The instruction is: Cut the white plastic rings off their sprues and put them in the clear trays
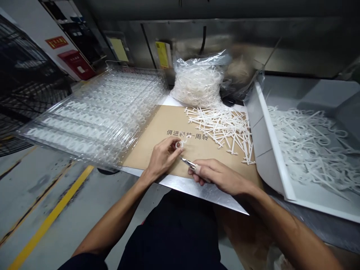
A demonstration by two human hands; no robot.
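Left hand (162, 159): thumb and fingertips pinched together on a small white plastic ring-shaped moulded piece (178, 144), held above the centre of the sheet. Surface of the piece smooth and matte; fine detail too small to resolve.

Right hand (219, 176): fingers curled around the handle of small steel-tipped snips (188, 163), the narrow metal tip pointing toward the left hand and lying just beside its fingertips. Whether the blades are open or closed cannot be resolved.

Both hands work over a flat tan cardboard sheet (152, 142) bearing dark printed Chinese characters, laid on a bright sheet of steel (197, 191). On the cardboard, right of centre, lies a loose heap of white plastic T-shaped runners (222, 129), thin and straight-limbed. Behind it, at upper centre, sits a crinkled clear plastic bag of white rings (198, 85).

Upper left of frame: stacked clear ribbed plastic trays (95, 116) with white pieces in rows. At right, a white angled bin (267, 150) holds tangled white runners and rings.
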